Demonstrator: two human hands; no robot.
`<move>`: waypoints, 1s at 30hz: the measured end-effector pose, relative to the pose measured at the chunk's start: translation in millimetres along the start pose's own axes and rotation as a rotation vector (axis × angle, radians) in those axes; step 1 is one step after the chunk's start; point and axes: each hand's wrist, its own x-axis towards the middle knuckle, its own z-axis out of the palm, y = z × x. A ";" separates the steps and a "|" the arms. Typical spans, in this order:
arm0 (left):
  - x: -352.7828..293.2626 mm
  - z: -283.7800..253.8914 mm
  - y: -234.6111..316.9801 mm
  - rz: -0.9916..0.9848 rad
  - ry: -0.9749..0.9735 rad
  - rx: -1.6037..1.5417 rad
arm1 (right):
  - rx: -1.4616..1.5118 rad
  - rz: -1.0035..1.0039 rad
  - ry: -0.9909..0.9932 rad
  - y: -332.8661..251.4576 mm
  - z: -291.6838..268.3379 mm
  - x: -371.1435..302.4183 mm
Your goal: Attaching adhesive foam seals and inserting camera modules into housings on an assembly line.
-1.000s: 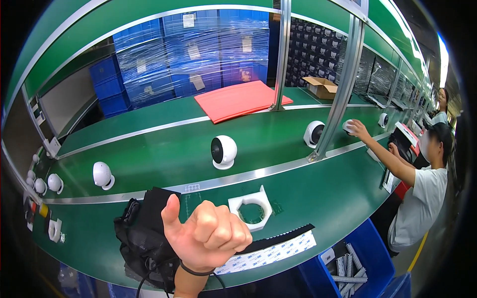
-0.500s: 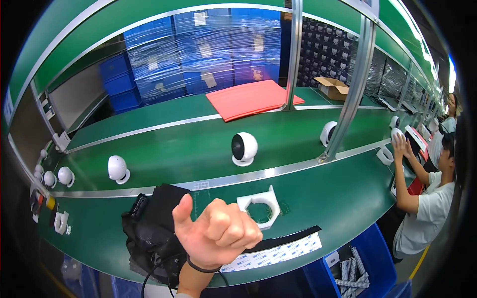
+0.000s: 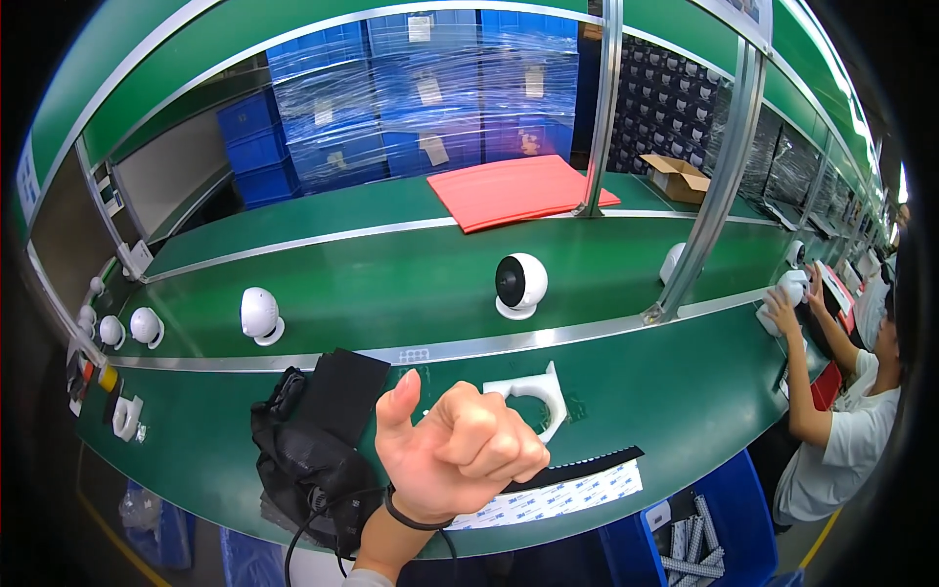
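My left hand (image 3: 460,450) is raised over the front of the green bench, with a dark band round its wrist. Its fingers are curled into a fist while the thumb sticks up apart; nothing shows in the grip. Behind the hand lies a white holder with a round cutout (image 3: 556,396), partly hidden. A white backing sheet with blue print (image 3: 587,494) and a black strip (image 3: 582,466) lie to its right. On its left is a crumpled black bag (image 3: 308,460) with cables and a black flap. My right hand is out of view.
White round camera-like devices stand along the green belt (image 3: 391,293), one with a black face (image 3: 528,282). A metal post (image 3: 719,186) rises at right. A co-worker (image 3: 831,430) handles a white device there. Below is a blue bin (image 3: 738,509); red sheets (image 3: 518,191) lie behind.
The whole view has swung, so the bench and its devices sit further right in the picture. My left hand keeps its curled shape with thumb up. The co-worker's hands have shifted on the white device.
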 end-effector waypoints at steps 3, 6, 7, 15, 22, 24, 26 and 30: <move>-2.6 6.3 4.3 0.010 0.001 0.000 | -0.069 0.030 -0.134 -8.3 -17.6 2.3; -4.1 8.5 8.7 0.026 -0.001 -0.006 | 0.077 0.094 -0.295 -13.9 -32.8 3.3; -4.7 8.9 10.0 0.044 -0.004 -0.011 | 0.080 0.130 -0.371 -26.9 -47.0 0.6; -1.1 21.4 18.6 0.094 -0.031 0.066 | 0.082 0.093 -0.411 -9.7 -32.1 -18.0; -3.9 28.0 21.6 0.115 -0.048 0.082 | 0.332 0.018 -0.409 -37.5 -21.8 7.4; -4.2 27.2 21.5 0.108 -0.038 0.075 | 0.344 0.020 -0.434 -31.6 -21.8 7.7; -5.6 26.3 22.2 0.100 -0.025 0.071 | 0.358 0.019 -0.462 -23.8 -24.5 -2.9; -6.8 25.7 20.4 0.087 -0.033 0.059 | 0.378 0.026 -0.505 -25.0 -16.1 8.2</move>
